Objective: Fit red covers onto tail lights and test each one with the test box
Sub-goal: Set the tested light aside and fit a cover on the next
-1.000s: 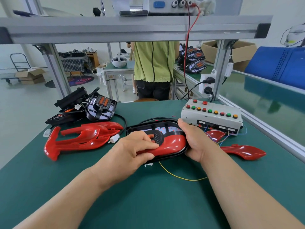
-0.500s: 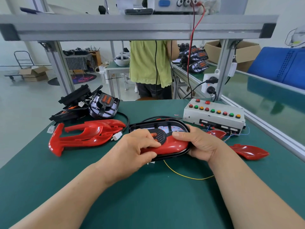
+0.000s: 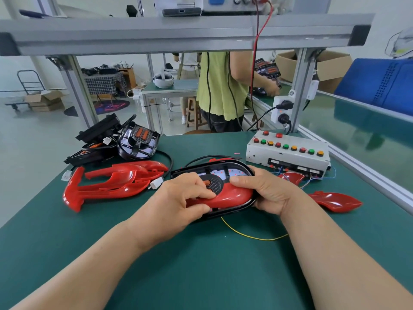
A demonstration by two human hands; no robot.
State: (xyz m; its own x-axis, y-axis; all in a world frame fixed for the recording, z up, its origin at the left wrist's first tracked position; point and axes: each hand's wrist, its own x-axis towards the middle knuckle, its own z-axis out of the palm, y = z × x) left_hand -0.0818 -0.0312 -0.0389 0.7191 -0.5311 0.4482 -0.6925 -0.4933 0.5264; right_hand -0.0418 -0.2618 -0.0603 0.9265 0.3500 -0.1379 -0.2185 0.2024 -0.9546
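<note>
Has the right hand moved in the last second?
Yes. The right hand drew back from the far rim of the tail light, away from the test box, onto the red cover.

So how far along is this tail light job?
Nothing here looks finished. The left hand and right hand press a glossy red plastic cover onto a black oval tail light. Remaining: stacked red covers, bare black tail lights, and the white button-topped test box.

A glossy red cover (image 3: 232,194) sits on a black tail light (image 3: 214,173); green table (image 3: 201,265), white test box (image 3: 288,155).
</note>
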